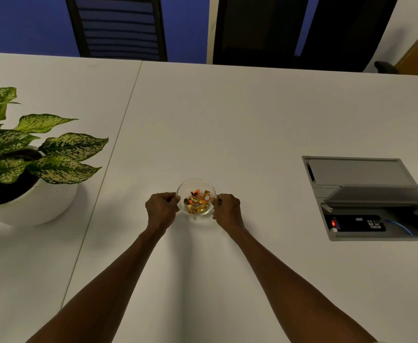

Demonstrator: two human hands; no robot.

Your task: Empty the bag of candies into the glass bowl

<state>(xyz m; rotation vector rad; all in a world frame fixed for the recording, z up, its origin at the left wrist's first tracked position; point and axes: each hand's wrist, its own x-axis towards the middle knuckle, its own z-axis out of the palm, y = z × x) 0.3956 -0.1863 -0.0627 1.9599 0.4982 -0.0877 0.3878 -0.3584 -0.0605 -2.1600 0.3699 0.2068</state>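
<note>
A small clear glass bowl (196,184) stands on the white table in the middle of the view. Several wrapped candies (198,201), mostly gold and orange, lie inside it. My left hand (162,209) grips the bowl's left rim with thumb and fingers. My right hand (227,210) grips the right rim the same way. Both forearms reach in from the bottom of the view. No bag is in view.
A potted plant (30,159) in a white pot stands at the left. An open cable box (376,201) with a raised grey lid is sunk into the table at the right. Dark chairs (119,28) stand beyond the table's far edge.
</note>
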